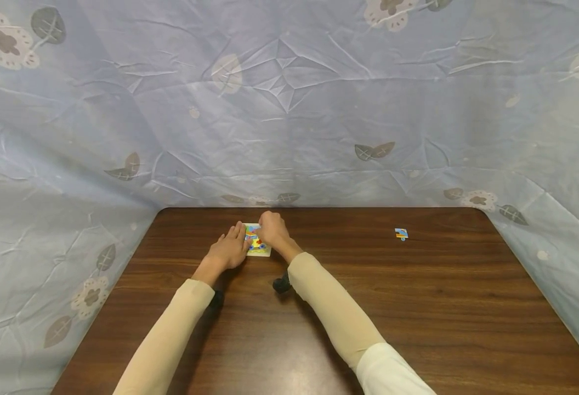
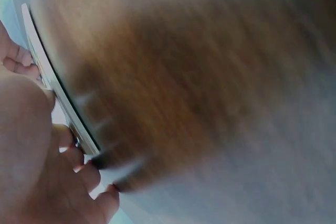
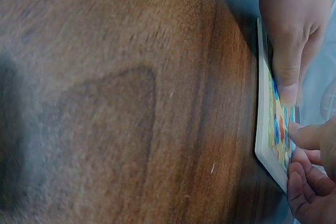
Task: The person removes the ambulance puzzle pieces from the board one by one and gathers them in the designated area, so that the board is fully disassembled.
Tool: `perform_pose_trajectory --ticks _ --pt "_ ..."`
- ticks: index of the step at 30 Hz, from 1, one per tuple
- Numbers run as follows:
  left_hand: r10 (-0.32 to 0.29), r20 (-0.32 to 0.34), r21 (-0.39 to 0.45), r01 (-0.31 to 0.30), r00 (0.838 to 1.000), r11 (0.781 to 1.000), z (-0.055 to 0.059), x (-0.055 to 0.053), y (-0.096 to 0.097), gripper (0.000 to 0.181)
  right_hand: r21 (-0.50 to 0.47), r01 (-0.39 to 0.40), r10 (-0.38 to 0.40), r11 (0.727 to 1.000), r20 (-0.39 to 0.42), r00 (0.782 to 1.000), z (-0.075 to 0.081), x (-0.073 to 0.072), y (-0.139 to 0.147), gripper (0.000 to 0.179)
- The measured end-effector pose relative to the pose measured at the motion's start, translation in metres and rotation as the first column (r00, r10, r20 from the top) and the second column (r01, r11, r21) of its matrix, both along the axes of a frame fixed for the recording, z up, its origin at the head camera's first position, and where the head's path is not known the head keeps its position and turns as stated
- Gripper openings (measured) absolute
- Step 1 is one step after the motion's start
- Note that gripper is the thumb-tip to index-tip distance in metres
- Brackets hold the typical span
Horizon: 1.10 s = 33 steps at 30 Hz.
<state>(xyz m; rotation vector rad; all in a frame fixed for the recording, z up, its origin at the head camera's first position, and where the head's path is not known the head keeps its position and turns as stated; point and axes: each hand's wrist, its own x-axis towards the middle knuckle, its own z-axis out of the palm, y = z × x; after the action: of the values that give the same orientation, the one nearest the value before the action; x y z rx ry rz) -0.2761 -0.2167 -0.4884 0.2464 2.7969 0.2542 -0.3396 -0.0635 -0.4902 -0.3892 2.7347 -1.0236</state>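
A small jigsaw puzzle (image 1: 259, 253) with a bright, many-coloured picture and a pale border lies near the table's far edge. My left hand (image 1: 230, 249) rests along its left side with fingers extended, and the left thumb reaches onto the picture. From above, my right hand (image 1: 273, 229) covers the upper right part of the puzzle, its fingers curled. In the right wrist view the right thumb (image 3: 304, 135) touches the picture while the other fingers bend in at the board's edge. Whether a separate piece is between them I cannot tell.
A loose blue and orange puzzle piece (image 1: 401, 233) lies far to the right on the dark wooden table (image 1: 418, 307). Behind the table and along its sides hangs a grey-blue floral curtain (image 1: 289, 137). Black wrist devices (image 1: 282, 283) show under the sleeves.
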Motion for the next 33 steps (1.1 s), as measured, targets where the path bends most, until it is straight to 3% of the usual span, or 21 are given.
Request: perform_pose_trajectory --ticks 8,13,14,16,25,33 --pt "0.016 0.031 0.021 -0.017 0.999 1.0 0.001 0.001 0.003 0.069 -0.036 0.03 -0.029 0.999 0.007 1.0 -0.002 0.002 0.002 0.055" --pt "0.009 0.031 0.02 -0.009 0.999 1.0 0.001 0.0 0.003 0.07 -0.055 0.052 -0.054 0.997 -0.044 0.998 0.001 0.006 0.004 0.011" --pt "0.008 0.029 0.018 -0.008 1.0 1.0 0.002 0.0 0.003 0.07 -0.064 0.05 -0.053 0.997 -0.055 0.997 0.002 0.006 0.005 0.01" --pt "0.008 0.026 0.012 -0.008 1.0 1.0 0.002 0.0 0.002 0.07 -0.081 0.038 -0.043 0.996 -0.066 0.997 0.003 0.008 0.006 0.021" --pt "0.012 0.026 0.018 -0.012 1.0 1.0 0.002 0.001 0.003 0.069 -0.175 -0.057 0.045 0.983 -0.073 0.996 0.008 0.004 0.022 0.026" --pt "0.026 0.029 0.037 -0.027 0.999 0.999 0.003 0.001 0.001 0.07 -0.155 -0.14 0.124 0.978 -0.106 0.987 0.028 0.002 0.057 0.023"
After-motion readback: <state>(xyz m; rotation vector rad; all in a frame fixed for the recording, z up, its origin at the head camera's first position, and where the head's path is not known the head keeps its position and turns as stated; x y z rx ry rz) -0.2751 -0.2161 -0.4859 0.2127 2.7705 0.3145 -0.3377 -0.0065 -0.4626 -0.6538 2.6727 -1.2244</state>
